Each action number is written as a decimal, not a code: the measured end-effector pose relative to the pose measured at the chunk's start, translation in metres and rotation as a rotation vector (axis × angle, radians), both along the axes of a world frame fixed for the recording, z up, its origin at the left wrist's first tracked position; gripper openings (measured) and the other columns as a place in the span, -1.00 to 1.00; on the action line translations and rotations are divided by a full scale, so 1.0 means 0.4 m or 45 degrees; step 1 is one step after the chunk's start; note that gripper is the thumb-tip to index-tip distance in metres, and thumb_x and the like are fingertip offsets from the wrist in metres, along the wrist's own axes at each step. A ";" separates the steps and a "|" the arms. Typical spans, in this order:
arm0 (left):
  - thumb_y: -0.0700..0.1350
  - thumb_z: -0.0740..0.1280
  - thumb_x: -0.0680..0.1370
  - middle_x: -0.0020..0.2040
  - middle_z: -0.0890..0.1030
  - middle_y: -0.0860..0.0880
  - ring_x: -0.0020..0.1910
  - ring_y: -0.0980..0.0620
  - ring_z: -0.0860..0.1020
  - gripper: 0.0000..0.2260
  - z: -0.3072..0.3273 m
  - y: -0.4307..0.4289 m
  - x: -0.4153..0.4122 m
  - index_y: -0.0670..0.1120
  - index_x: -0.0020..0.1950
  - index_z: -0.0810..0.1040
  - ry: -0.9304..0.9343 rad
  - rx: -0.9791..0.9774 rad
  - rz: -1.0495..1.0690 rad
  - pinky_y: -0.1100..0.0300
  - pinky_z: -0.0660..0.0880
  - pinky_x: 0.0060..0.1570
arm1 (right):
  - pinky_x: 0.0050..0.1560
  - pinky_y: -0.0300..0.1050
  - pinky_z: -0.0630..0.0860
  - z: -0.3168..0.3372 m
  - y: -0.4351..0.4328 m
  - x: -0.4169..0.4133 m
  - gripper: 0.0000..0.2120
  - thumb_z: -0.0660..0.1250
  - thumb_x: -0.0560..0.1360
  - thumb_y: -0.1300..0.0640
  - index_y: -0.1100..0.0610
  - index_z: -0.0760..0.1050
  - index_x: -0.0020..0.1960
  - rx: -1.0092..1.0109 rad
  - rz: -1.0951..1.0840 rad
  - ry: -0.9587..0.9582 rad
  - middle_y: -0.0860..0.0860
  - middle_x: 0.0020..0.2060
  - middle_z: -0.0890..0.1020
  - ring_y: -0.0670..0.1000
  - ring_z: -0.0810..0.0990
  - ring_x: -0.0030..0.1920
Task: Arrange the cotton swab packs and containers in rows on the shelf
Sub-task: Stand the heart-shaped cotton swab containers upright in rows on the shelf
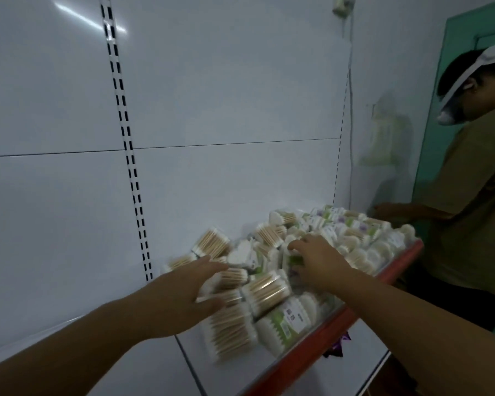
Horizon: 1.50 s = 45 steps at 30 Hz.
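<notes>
A loose heap of cotton swab packs and clear round containers (269, 290) lies jumbled on the white shelf (226, 364), which has a red front edge (320, 335). My left hand (183, 292) reaches over the near left side of the heap with fingers spread and straight, just above a container of wooden-stick swabs (229, 330). My right hand (317, 261) lies on the middle of the heap, its fingers curled down onto a green-labelled pack (295, 260). Whether it grips that pack is unclear. The picture is blurred.
A white slotted back panel (212, 95) rises behind the shelf, with slot rails at left (126, 155) and right. Another person (469, 195) in an olive shirt and a headset stands at the shelf's far right end, with one hand near the packs.
</notes>
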<state>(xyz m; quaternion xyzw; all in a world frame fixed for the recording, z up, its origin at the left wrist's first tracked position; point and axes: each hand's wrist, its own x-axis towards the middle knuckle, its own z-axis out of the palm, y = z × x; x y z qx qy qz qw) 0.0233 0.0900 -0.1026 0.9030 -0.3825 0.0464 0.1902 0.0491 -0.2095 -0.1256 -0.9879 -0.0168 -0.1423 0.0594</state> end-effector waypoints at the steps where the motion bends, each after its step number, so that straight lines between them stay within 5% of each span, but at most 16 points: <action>1: 0.21 0.30 0.52 0.11 0.32 0.55 0.12 0.54 0.33 -0.65 0.005 -0.002 0.014 0.60 0.11 0.22 0.018 -0.030 -0.008 0.55 0.25 0.02 | 0.17 -0.07 0.39 -0.002 -0.004 0.014 -0.50 0.36 0.46 -0.02 0.00 0.36 0.36 0.011 -0.005 -0.028 0.06 0.26 0.39 0.09 0.35 0.25; 5: 0.21 0.34 0.47 0.07 0.51 0.35 0.07 0.39 0.47 -0.79 0.025 -0.045 0.099 0.36 0.09 0.44 0.183 -0.273 0.025 0.43 0.37 0.05 | 0.05 -0.12 0.43 0.015 -0.008 0.045 -0.59 0.41 0.42 -0.07 0.00 0.43 0.21 0.133 0.025 -0.020 0.00 0.14 0.47 0.01 0.46 0.10; 9: -0.14 0.43 0.50 0.02 0.65 0.07 0.02 0.14 0.61 -0.84 0.062 -0.115 0.170 0.08 0.03 0.60 0.358 -0.693 0.054 0.26 0.54 0.05 | -0.13 -0.23 0.41 0.087 -0.010 0.053 -0.68 0.46 0.33 -0.01 -0.04 0.52 0.06 0.257 0.104 -0.155 -0.16 -0.08 0.52 -0.08 0.51 -0.03; 13: 0.12 0.53 0.23 0.11 0.62 0.08 0.16 0.13 0.56 -0.51 0.072 -0.156 0.212 0.11 0.12 0.52 0.533 -1.017 0.045 0.30 0.51 0.07 | -0.23 -0.21 0.55 0.197 0.036 0.060 -0.79 0.50 0.26 0.01 -0.08 0.56 -0.14 0.838 0.292 -0.303 -0.20 -0.20 0.61 -0.14 0.59 -0.19; 15: 0.03 0.59 0.31 0.16 0.63 0.05 0.21 0.09 0.56 -0.45 0.062 -0.167 0.221 0.06 0.24 0.49 0.792 -1.043 -0.058 0.14 0.52 0.14 | -0.13 -0.15 0.60 0.221 0.088 0.067 -0.78 0.50 0.25 -0.02 -0.07 0.58 -0.13 0.916 0.548 -0.208 -0.17 -0.17 0.63 -0.14 0.61 -0.18; 17: -0.19 0.50 0.42 0.10 0.67 -0.01 0.10 0.03 0.63 -0.62 0.049 -0.164 0.229 0.03 0.19 0.57 0.915 -0.994 -0.191 0.13 0.58 0.02 | -0.08 -0.12 0.62 0.224 0.130 0.085 -0.75 0.52 0.28 -0.04 -0.10 0.55 -0.09 0.868 0.748 -0.165 -0.14 -0.13 0.63 -0.13 0.63 -0.13; 19: -0.16 0.54 0.35 0.07 0.68 -0.09 0.06 -0.07 0.65 -0.65 0.039 -0.146 0.236 0.03 0.11 0.64 1.002 -1.050 -0.172 0.13 0.59 -0.05 | -0.05 -0.19 0.61 0.214 0.135 0.129 -0.71 0.49 0.37 -0.06 -0.16 0.49 0.04 0.827 0.859 -0.154 -0.17 -0.04 0.61 -0.17 0.60 -0.03; 22: 0.00 0.66 0.13 0.08 0.67 -0.18 0.06 -0.16 0.65 -0.44 0.031 -0.101 0.239 -0.06 0.09 0.65 1.023 -1.158 0.036 0.05 0.60 -0.06 | 0.07 -0.23 0.54 0.191 0.102 0.206 -0.59 0.38 0.44 -0.18 -0.19 0.36 0.23 0.696 0.841 0.154 -0.23 0.07 0.52 -0.23 0.53 0.06; 24: 0.02 0.67 0.03 0.03 0.69 -0.18 -0.02 -0.13 0.68 -0.33 0.023 -0.075 0.224 -0.13 0.09 0.63 0.980 -1.247 0.255 0.11 0.60 -0.17 | 0.14 -0.23 0.48 0.164 0.080 0.241 -0.54 0.36 0.44 -0.21 -0.17 0.36 0.29 0.305 0.822 0.383 -0.21 0.13 0.51 -0.20 0.51 0.11; 28: 0.14 0.65 0.09 0.07 0.65 -0.26 0.03 -0.20 0.65 -0.22 0.029 -0.071 0.177 -0.20 0.20 0.55 0.878 -1.373 0.538 -0.09 0.58 0.05 | 0.05 -0.21 0.46 0.102 0.091 0.264 -0.58 0.35 0.43 -0.25 -0.08 0.42 0.19 -0.089 1.112 0.421 -0.12 0.07 0.58 -0.09 0.54 0.06; 31: 0.10 0.56 0.24 -0.04 0.67 -0.26 -0.14 -0.14 0.66 -0.41 0.032 -0.067 0.146 -0.25 0.12 0.58 0.819 -1.521 0.632 0.08 0.63 -0.21 | -0.07 -0.18 0.46 0.102 0.102 0.280 -0.56 0.42 0.36 -0.22 -0.08 0.40 0.13 -0.112 1.156 0.334 -0.12 -0.06 0.57 -0.08 0.54 -0.07; 33: 0.08 0.58 0.22 -0.02 0.67 -0.25 -0.14 -0.12 0.68 -0.49 0.037 -0.057 0.115 -0.22 0.03 0.67 0.833 -1.642 0.598 0.13 0.62 -0.30 | -0.18 -0.25 0.45 0.138 0.099 0.298 -0.60 0.47 0.33 -0.16 -0.13 0.41 0.08 0.103 1.185 0.332 -0.15 -0.15 0.57 -0.19 0.53 -0.18; 36: 0.12 0.66 0.10 0.26 0.57 -0.24 0.25 -0.21 0.54 -0.31 0.043 -0.056 0.076 -0.15 0.14 0.66 0.913 -1.761 0.443 -0.12 0.50 0.21 | -0.09 -0.07 0.58 0.206 0.113 0.304 -0.50 0.53 0.24 -0.18 -0.03 0.46 0.07 0.811 1.234 0.523 -0.01 -0.14 0.66 -0.02 0.65 -0.15; 38: 0.12 0.59 0.27 0.39 0.44 -0.24 0.40 -0.27 0.37 -0.30 0.053 -0.090 0.058 -0.16 0.31 0.54 0.978 -1.788 0.218 -0.24 0.26 0.38 | -0.12 -0.04 0.61 0.229 0.148 0.289 -0.36 0.45 0.12 -0.30 0.13 0.50 -0.01 1.068 1.281 0.580 0.05 -0.15 0.67 0.00 0.66 -0.17; 42: 0.14 0.43 0.45 0.41 0.40 -0.29 0.41 -0.31 0.34 -0.37 0.046 -0.138 0.020 -0.21 0.38 0.46 1.043 -1.966 -0.123 -0.33 0.07 0.41 | -0.39 -0.31 0.50 0.223 0.216 0.232 -0.41 0.36 0.33 -0.25 0.32 0.47 -0.09 1.285 1.412 0.690 0.13 -0.23 0.56 -0.18 0.59 -0.36; 45: 0.15 0.34 0.51 0.43 0.37 -0.30 0.45 -0.34 0.26 -0.42 0.026 -0.144 -0.026 -0.24 0.36 0.46 1.036 -2.007 -0.268 -0.36 -0.12 0.39 | -0.45 -0.36 0.45 0.209 0.240 0.203 -0.42 0.35 0.41 -0.22 0.36 0.52 -0.06 1.135 1.496 0.596 0.09 -0.29 0.63 -0.23 0.56 -0.44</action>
